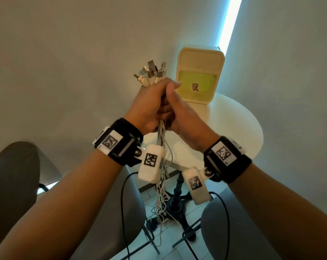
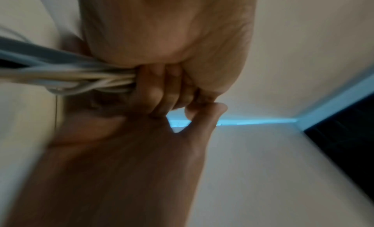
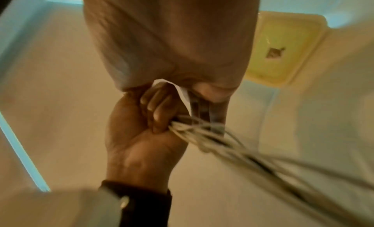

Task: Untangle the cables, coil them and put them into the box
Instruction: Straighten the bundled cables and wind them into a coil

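Note:
Both my hands are clasped together in front of me around one bundle of white cables (image 1: 163,136). Several USB plugs (image 1: 149,73) fan out above the fists. My left hand (image 1: 149,102) grips the bundle with its fingers (image 2: 157,92) curled round the strands (image 2: 81,80). My right hand (image 1: 179,111) wraps against it from the right, thumb lying over the left fist, with cables (image 3: 222,147) running up into its grip. The loose tangled ends (image 1: 161,205) hang between my wrists down to the floor. The cream box (image 1: 198,76) with a yellow-green front stands beyond the hands on the round table (image 1: 243,128).
The white table sits on a black pedestal base (image 1: 175,203) over a tiled floor. Grey chairs stand at the left (image 1: 14,175), below my left forearm (image 1: 129,203) and at the right (image 1: 220,218). The box (image 3: 283,51) also shows in the right wrist view.

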{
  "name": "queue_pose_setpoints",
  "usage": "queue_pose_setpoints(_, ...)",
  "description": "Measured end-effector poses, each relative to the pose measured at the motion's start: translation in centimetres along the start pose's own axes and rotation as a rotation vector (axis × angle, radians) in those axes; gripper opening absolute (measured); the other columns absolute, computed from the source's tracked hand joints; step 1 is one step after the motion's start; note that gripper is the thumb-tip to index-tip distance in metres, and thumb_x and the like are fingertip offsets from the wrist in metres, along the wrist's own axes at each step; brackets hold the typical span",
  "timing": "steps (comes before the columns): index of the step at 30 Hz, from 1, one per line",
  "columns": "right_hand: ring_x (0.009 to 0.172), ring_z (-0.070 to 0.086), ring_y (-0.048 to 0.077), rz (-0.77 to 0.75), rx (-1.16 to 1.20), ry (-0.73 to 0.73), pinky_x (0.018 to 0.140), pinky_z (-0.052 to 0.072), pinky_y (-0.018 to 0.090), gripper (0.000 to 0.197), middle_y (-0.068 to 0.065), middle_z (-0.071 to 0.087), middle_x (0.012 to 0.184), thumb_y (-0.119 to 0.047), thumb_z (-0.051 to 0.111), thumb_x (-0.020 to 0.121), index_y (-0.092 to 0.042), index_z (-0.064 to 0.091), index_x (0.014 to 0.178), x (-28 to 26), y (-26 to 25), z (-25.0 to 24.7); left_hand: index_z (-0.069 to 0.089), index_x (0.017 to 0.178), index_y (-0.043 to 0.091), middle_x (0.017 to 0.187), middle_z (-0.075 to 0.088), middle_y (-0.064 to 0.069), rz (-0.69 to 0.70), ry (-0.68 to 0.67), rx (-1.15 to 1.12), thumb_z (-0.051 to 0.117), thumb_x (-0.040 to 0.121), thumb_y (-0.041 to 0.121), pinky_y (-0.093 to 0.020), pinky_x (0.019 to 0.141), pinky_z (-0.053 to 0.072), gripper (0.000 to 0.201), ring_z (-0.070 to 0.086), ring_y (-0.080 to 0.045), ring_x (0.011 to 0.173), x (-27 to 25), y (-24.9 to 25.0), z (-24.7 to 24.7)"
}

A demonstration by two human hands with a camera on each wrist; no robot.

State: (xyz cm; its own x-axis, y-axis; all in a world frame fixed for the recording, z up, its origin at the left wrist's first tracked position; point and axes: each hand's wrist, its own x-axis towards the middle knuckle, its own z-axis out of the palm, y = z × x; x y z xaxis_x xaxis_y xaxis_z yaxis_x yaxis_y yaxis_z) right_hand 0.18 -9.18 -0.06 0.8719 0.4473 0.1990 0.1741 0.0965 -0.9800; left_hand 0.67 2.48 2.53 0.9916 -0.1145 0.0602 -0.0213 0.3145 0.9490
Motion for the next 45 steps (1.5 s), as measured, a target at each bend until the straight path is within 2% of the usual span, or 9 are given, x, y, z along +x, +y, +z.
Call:
queue_pose_setpoints(3,0.056,0.056,0.03,0.039,-0.011,0.011,0.056,0.052,0.04,0.088,0.017,0.064,0.076,-0.077,0.036,0.091,0.002,0.054,0.127,0.2,0.8,0.6,0.042,0.064,0.022,0.054,0.034,0.005,0.014,0.036,-0.034,0.066,0.099,0.014,-0.021,0.036,0.025,0.043,0.026,-0.011,0.04,0.8,0.6,-0.2)
queue_pose_setpoints(7,0.049,0.039,0.012,0.043,-0.025,0.055,0.048,0.035,0.03,0.061,0.002,0.052,0.066,-0.063,0.029,0.106,-0.01,0.054,0.122,0.2,0.9,1.0,0.041,0.062,0.024,0.054,0.033,0.004,0.034,0.044,0.012,0.066,0.1,0.016,-0.02,0.037,0.024,0.046,0.027,-0.013,0.044,1.4,1.4,-0.3)
queue_pose_setpoints(17,0.069,0.066,0.032,-0.102,-0.443,0.16,0.065,0.063,0.048,0.022,0.011,0.066,0.077,-0.028,0.058,0.108,-0.011,0.058,0.095,-3.0,3.4,0.1,0.034,0.071,0.027,0.053,0.02,0.005,0.118,0.006,0.104,0.058,0.104,0.011,-0.016,0.04,0.016,0.044,0.011,-0.012,0.044,2.9,3.2,-1.6)
queue_pose_setpoints(26,0.057,0.076,0.021,0.148,-0.8,-0.217,0.057,0.065,0.046,0.009,0.005,0.079,0.083,-0.016,0.06,0.104,-0.012,0.064,0.097,-3.6,0.9,-1.9,0.032,0.067,0.028,0.053,0.022,0.006,0.191,0.026,0.066,0.059,0.103,0.011,-0.019,0.04,0.017,0.048,0.013,-0.012,0.044,3.4,4.3,-1.2)
queue_pose_setpoints(31,0.071,0.079,0.026,0.363,-0.739,-0.418,0.067,0.067,0.044,0.017,0.011,0.079,0.088,-0.027,0.06,0.107,-0.012,0.068,0.102,-4.9,1.4,-1.4,0.032,0.067,0.028,0.053,0.023,0.006,0.262,0.005,0.075,0.059,0.103,0.012,-0.019,0.041,0.018,0.048,0.014,-0.013,0.044,3.7,6.4,-1.3)
queue_pose_setpoints(36,0.081,0.071,0.021,0.205,-1.153,-0.387,0.079,0.06,0.041,0.049,0.001,0.074,0.09,-0.065,0.066,0.092,-0.017,0.07,0.094,-3.3,-0.3,-3.5,0.031,0.068,0.028,0.053,0.022,0.005,0.215,-0.017,0.071,0.058,0.104,0.013,-0.019,0.041,0.017,0.048,0.012,-0.013,0.045,3.3,5.7,-1.2)
queue_pose_setpoints(41,0.102,0.065,0.01,0.013,-0.636,0.055,0.087,0.054,0.032,0.046,-0.001,0.067,0.115,-0.059,0.049,0.104,-0.019,0.053,0.125,-1.1,-2.1,-2.2,0.028,0.069,0.027,0.053,0.02,0.004,0.166,-0.075,0.036,0.058,0.106,0.015,-0.022,0.041,0.017,0.048,0.012,-0.013,0.045,2.4,4.2,-0.3)
queue_pose_setpoints(43,0.096,0.07,0.02,0.027,-0.42,0.002,0.089,0.056,0.039,0.049,0.007,0.073,0.106,-0.056,0.038,0.109,-0.013,0.055,0.124,-0.2,-1.1,-0.2,0.028,0.069,0.027,0.052,0.02,0.005,0.15,-0.071,-0.01,0.059,0.105,0.016,-0.022,0.038,0.019,0.049,0.013,-0.012,0.044,2.3,3.8,0.2)
queue_pose_setpoints(45,0.07,0.06,0.019,0.024,-0.291,0.026,0.069,0.053,0.035,0.047,0.003,0.066,0.078,-0.05,0.036,0.112,-0.008,0.058,0.108,0.0,-0.1,1.2,0.029,0.068,0.027,0.052,0.021,0.006,0.133,-0.056,-0.02,0.059,0.105,0.017,-0.022,0.038,0.019,0.049,0.013,-0.011,0.044,2.3,3.8,0.0)
